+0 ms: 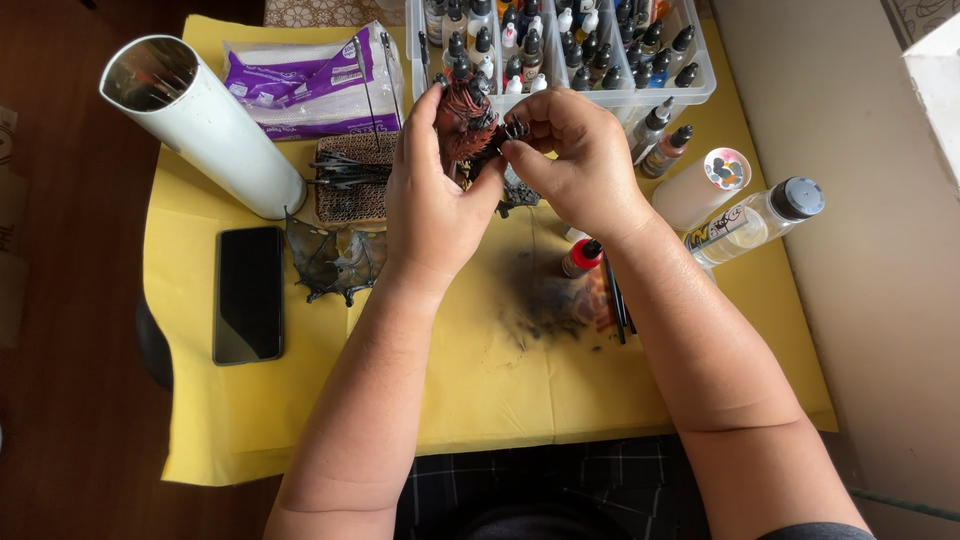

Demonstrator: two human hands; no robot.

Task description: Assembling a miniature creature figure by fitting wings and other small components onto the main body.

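Red-and-black painted creature miniature [466,122], spiky, rust-red body with dark limbs, raised above the yellow paper table cover [480,390]. Left hand [432,205] wraps it from below, fingers closed round the body. Right hand [578,160] pinches a small black claw-like part [516,128] at its side. Just beyond the grip: clear plastic box of paint dropper bottles [570,50]. Left of it: dark detached wing piece [335,262], white cylinder [200,125], black phone [248,293].

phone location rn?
Head view, left side: the black phone lies face up on the yellow sheet, below the white tube, left of the dark wing piece.
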